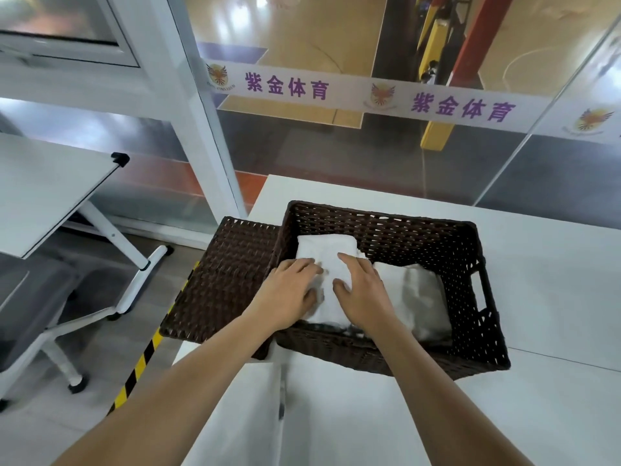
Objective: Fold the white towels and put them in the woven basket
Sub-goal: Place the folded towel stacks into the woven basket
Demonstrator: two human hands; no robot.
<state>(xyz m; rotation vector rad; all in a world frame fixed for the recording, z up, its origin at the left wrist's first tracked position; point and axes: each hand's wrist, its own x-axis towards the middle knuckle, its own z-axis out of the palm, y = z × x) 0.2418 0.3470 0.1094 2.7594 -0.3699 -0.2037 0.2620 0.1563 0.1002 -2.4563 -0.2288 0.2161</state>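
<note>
Both my forearms come in from the bottom edge, crossing the white table (pixel 554 415) and reaching into the woven basket (pixel 386 351). My left hand (pixel 289 290) lies flat on the folded white towel (pixel 327 250) at the left end of the basket, fingers fairly straight and pressing down, so that grip is loose and flat, not clutching anything. My right hand (pixel 361 290) sits on the same towel just beside it, fingers spread, thumb tucked against the cloth; looks like pressing rather than pinching. A second folded towel (pixel 413 297) lies in the right half of the basket, touching the first one. The basket lid (pixel 221 280), same dark brown weave, lies just left of the basket, hanging partly over the table edge. Beyond the basket there's a glass wall with a white banner strip (pixel 353 92) reading "紫金体育" in purple, printed twice, with a winged crest logo next to each. Left of the basket stands another white folding table (pixel 43 183).
</note>
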